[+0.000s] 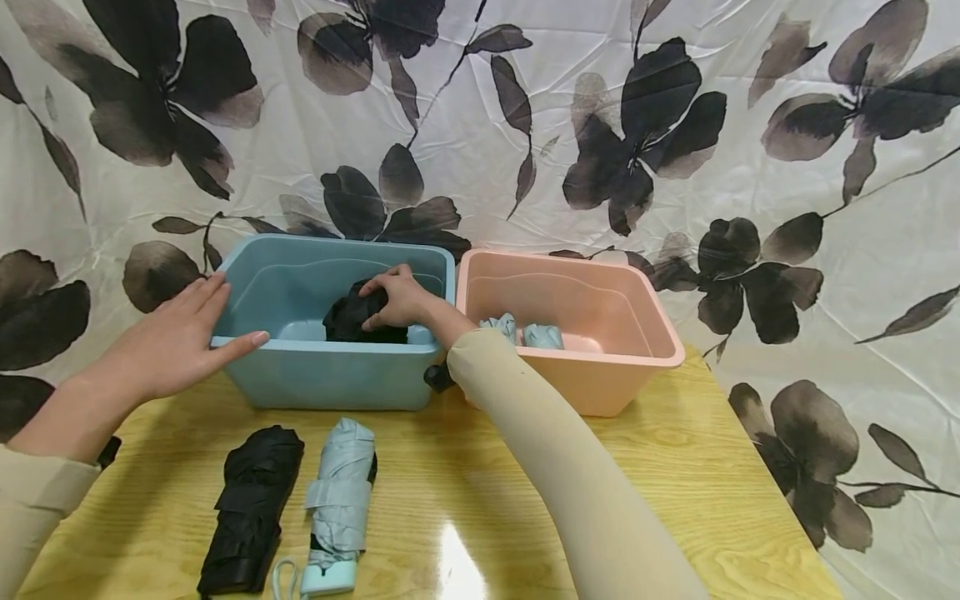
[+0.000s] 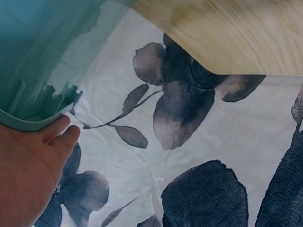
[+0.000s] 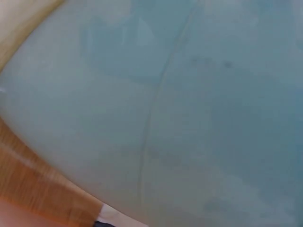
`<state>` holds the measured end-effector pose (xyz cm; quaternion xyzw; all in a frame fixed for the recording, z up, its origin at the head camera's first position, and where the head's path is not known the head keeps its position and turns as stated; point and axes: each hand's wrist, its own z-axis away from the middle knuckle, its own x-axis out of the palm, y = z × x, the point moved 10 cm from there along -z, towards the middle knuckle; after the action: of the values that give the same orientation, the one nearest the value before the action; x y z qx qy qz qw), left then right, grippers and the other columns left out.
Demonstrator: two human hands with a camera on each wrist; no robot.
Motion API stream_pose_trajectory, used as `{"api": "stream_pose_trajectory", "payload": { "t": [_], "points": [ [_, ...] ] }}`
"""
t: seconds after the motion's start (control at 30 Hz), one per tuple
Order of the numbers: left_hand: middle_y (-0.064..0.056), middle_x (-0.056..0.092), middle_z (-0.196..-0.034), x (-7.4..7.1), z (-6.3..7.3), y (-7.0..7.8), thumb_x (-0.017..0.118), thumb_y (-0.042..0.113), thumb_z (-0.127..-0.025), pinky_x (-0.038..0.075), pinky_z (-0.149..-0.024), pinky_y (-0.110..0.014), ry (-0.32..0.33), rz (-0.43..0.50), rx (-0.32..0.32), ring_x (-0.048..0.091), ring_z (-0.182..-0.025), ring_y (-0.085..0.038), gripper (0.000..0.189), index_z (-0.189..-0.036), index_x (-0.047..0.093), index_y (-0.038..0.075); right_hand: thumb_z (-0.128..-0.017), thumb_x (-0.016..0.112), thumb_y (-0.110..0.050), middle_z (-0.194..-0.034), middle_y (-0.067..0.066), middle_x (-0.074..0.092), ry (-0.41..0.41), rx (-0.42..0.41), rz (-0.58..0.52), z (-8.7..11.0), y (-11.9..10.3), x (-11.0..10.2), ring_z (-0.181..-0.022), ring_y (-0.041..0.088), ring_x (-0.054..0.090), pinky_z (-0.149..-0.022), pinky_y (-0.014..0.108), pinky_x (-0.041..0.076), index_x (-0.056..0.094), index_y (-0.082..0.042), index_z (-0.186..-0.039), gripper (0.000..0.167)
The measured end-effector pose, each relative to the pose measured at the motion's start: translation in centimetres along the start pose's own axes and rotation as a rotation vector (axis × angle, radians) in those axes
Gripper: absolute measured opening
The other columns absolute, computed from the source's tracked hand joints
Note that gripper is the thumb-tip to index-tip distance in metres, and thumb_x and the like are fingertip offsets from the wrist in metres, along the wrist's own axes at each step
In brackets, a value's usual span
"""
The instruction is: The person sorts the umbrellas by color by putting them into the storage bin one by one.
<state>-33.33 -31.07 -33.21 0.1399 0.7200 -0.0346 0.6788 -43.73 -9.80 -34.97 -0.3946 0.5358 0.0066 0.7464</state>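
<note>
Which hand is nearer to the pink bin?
The right. The right hand grips a black bundle inside the blue bin, which stands beside the pink bin. The left hand touches the blue bin's opposite end, farther away.

Your left grip is resting with straight fingers, thumb spread apart; your right arm is pointing forward-left, your right grip holding its fingers curled.
</note>
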Motion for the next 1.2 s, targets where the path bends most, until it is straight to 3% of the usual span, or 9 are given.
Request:
{"api": "stream_pose_trajectory", "payload": {
  "t": [0.27,0.43,0.6,0.73,0.93,1.07,1.2],
  "points": [
    [-0.042,0.008,-0.164,-0.1,0.3,0.0,0.051,0.060,-0.103,0.017,-0.118,-0.074,-0.004,0.009,-0.006,0.011,-0.151,-0.060,0.103,-0.157,0.012,-0.019,-0.099,0.070,-0.043,-0.170,0.015,0.021,-0.143,0.059,0.040,0.2,0.1,1.1,-0.157,0.027,0.018,-0.122,0.041,0.032,0.046,-0.014,-0.157,0.069],
    [-0.041,0.007,-0.164,-0.2,0.3,0.0,0.051,0.060,-0.103,0.018,-0.117,-0.075,-0.001,0.010,-0.011,0.011,-0.152,-0.059,0.103,-0.157,0.012,-0.019,-0.094,0.070,-0.057,-0.173,0.005,0.022,-0.220,0.137,0.035,0.2,0.7,1.9,-0.158,0.022,0.022,-0.124,0.040,0.031,0.031,-0.018,-0.165,0.089],
    [-0.042,0.009,-0.164,-0.3,0.2,0.2,0.051,0.059,-0.103,0.019,-0.117,-0.075,0.010,0.006,-0.002,0.012,-0.151,-0.060,0.103,-0.157,0.013,-0.020,-0.098,0.064,-0.057,-0.175,0.004,0.016,-0.336,0.140,0.078,0.4,0.9,2.9,-0.159,0.022,0.019,-0.125,0.038,0.028,0.015,-0.014,-0.168,0.096],
    [-0.042,0.009,-0.164,-0.4,0.2,0.2,0.051,0.060,-0.103,0.019,-0.116,-0.075,0.014,0.002,0.003,0.013,-0.151,-0.060,0.103,-0.157,0.013,-0.020,-0.101,0.061,-0.053,-0.175,0.005,0.013,-0.403,0.114,0.099,0.6,0.7,3.3,-0.160,0.021,0.016,-0.127,0.035,0.024,0.012,-0.013,-0.169,0.093],
    [-0.042,0.009,-0.164,-0.4,0.2,0.3,0.051,0.060,-0.103,0.020,-0.116,-0.075,0.017,-0.004,0.002,0.013,-0.151,-0.060,0.103,-0.157,0.013,-0.020,-0.099,0.060,-0.059,-0.175,0.003,0.013,-0.390,0.115,0.095,0.7,0.7,3.1,-0.160,0.021,0.016,-0.127,0.037,0.025,0.011,-0.016,-0.169,0.095],
    [-0.042,0.010,-0.163,-0.3,0.1,0.2,0.050,0.061,-0.103,0.021,-0.115,-0.076,0.010,-0.012,-0.001,0.013,-0.151,-0.060,0.104,-0.157,0.014,-0.020,-0.096,0.062,-0.064,-0.175,0.000,0.015,-0.329,0.133,0.048,0.6,0.9,2.7,-0.160,0.020,0.019,-0.126,0.039,0.026,0.013,-0.019,-0.169,0.098],
    [-0.042,0.010,-0.164,-0.2,0.1,-0.1,0.051,0.061,-0.103,0.020,-0.115,-0.076,0.009,-0.007,-0.001,0.013,-0.151,-0.060,0.103,-0.157,0.014,-0.019,-0.097,0.066,-0.058,-0.174,0.002,0.018,-0.253,0.128,-0.039,0.6,0.5,2.1,-0.159,0.020,0.021,-0.125,0.040,0.029,0.017,-0.019,-0.169,0.095]
  ]
}}
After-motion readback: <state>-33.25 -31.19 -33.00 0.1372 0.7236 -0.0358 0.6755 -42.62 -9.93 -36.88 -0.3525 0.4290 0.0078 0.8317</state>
